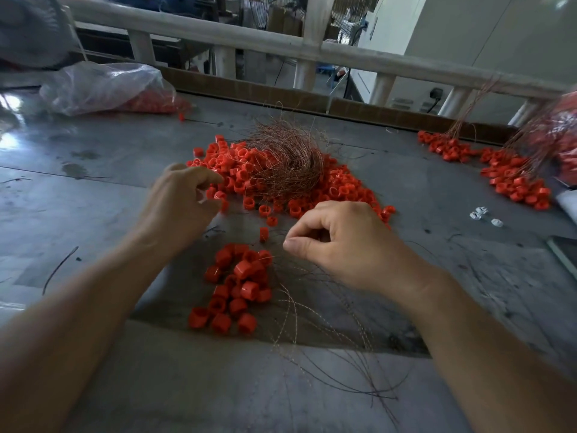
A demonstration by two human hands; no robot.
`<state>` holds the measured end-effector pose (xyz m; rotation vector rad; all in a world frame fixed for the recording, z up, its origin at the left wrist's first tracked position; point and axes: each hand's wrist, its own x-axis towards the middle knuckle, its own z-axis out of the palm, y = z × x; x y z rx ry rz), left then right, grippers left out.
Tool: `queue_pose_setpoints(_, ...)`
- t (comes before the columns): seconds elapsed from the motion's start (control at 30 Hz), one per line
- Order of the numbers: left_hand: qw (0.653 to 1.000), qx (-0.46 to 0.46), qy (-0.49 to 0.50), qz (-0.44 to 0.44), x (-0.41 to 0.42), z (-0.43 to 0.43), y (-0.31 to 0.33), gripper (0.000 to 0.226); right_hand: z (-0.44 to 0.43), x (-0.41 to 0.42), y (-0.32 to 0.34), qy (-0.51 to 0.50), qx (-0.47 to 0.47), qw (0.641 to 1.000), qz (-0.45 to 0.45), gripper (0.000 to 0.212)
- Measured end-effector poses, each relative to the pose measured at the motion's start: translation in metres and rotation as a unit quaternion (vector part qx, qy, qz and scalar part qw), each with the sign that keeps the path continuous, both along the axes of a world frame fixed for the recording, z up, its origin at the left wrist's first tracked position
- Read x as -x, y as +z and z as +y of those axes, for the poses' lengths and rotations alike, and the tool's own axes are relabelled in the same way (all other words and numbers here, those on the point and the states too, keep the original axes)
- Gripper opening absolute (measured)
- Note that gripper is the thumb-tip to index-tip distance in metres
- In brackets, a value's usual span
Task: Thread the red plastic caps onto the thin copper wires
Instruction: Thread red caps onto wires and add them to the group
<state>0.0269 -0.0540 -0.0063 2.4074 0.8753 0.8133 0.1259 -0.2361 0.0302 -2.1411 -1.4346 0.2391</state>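
A heap of red caps (pixel 340 185) lies at the middle of the frame: short, smooth plastic rings, open-ended and glossy. On it sits a tangled nest of copper wires (pixel 290 164), hair-thin, springy and dull brown. A tighter cluster of caps (pixel 240 285) lies at lower centre, with wire strands fanning away from it in long loose curves toward the bottom edge. One single cap (pixel 263 234) stands just left of the right hand's fingertips.

The right hand (pixel 352 245) has its thumb pressed to its forefinger in a pinch on a strand of the wires, which is faint at that spot, and its other fingers are curled under. The left hand (pixel 184 195) hovers at the heap's left edge with its fingers bent. I cannot tell whether it holds a cap.

The table (pixel 125 170) is flat grey sheet, scuffed, stained in dark patches and seamed with thin lines, with glare at far left. At right more strung caps (pixel 515 179) lie in bunches, their wires rising to the upper right. Near them lie small white pieces (pixel 482 210). At upper left slumps a crinkled clear plastic bag (pixel 103 85) with red caps inside. A brown cardboard strip (pixel 249 89) edges the far side of the table, and behind it runs a pale, chalky railing (pixel 218 29) on round posts, with a dim cluttered workshop beyond
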Motion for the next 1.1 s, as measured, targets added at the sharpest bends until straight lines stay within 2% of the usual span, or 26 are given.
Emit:
queue_pose_setpoints(0.13,0.997,-0.035,-0.04,0.047,0.0,0.002,-0.006,0.026,-0.002,-0.003,0.004,-0.02,-0.027,0.999,0.003,0.01)
queue_pose_setpoints(0.3,0.998,-0.048,-0.034,0.024,-0.001,0.002,-0.004,0.012,-0.003,-0.011,0.005,-0.062,-0.038,0.997,-0.01,0.011)
queue_pose_setpoints(0.33,0.999,-0.016,-0.038,0.001,0.0,0.0,-0.003,0.008,-0.003,-0.014,0.005,-0.075,-0.038,0.996,-0.02,0.012)
queue_pose_setpoints(0.4,0.988,0.115,-0.081,-0.069,0.003,-0.006,0.004,0.01,-0.004,-0.02,0.004,-0.102,-0.04,0.993,-0.039,0.012)
queue_pose_setpoints(0.47,0.949,0.237,-0.162,-0.131,0.007,-0.017,0.014,0.012,-0.004,-0.027,0.003,-0.127,-0.046,0.989,-0.055,0.012)
queue_pose_setpoints(0.53,0.922,0.278,-0.225,-0.148,0.01,-0.027,0.019,0.017,-0.003,-0.032,0.0,-0.138,-0.051,0.987,-0.064,0.011)
queue_pose_setpoints(0.83,0.924,0.248,-0.26,-0.135,0.008,-0.036,0.019,0.037,0.018,-0.034,-0.02,-0.027,-0.009,0.994,-0.109,0.044)
queue_pose_setpoints(0.97,0.925,0.242,-0.262,-0.131,0.007,-0.035,0.018,0.038,0.024,-0.037,-0.024,0.011,0.021,0.993,-0.117,0.054)
queue_pose_setpoints(1.1,0.926,0.24,-0.259,-0.13,0.006,-0.035,0.017,0.038,0.023,-0.039,-0.026,0.002,-0.029,0.994,-0.109,0.053)
